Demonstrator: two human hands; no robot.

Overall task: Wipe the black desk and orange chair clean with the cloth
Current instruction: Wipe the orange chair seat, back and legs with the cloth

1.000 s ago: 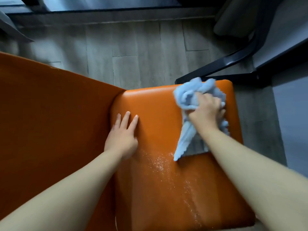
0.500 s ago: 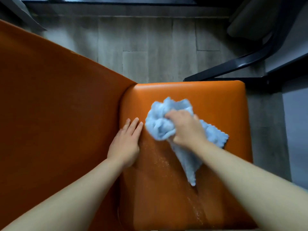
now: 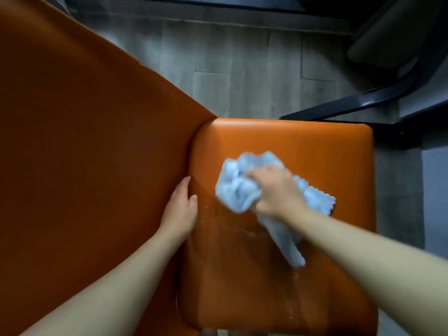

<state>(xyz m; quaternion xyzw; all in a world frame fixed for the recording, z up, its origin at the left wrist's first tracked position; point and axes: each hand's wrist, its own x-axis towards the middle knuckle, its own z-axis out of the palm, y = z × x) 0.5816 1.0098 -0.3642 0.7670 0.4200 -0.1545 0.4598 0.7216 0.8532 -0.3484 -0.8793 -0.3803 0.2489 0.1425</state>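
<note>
Fluffy blue cloth (image 3: 238, 187) (bunched, blurry) in rt hand (image 3: 276, 192), glossy seat (image 3: 303, 146).

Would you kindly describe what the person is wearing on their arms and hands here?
Nothing shows: both forearms are bare up to the frame's edge, with no sleeves in view. The left hand and right hand carry no gloves, and no rings, watch or bracelets are visible.

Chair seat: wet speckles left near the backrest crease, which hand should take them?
Right. The right hand already grips the cloth beside the speckles; the left hand rests empty at the crease.
</note>
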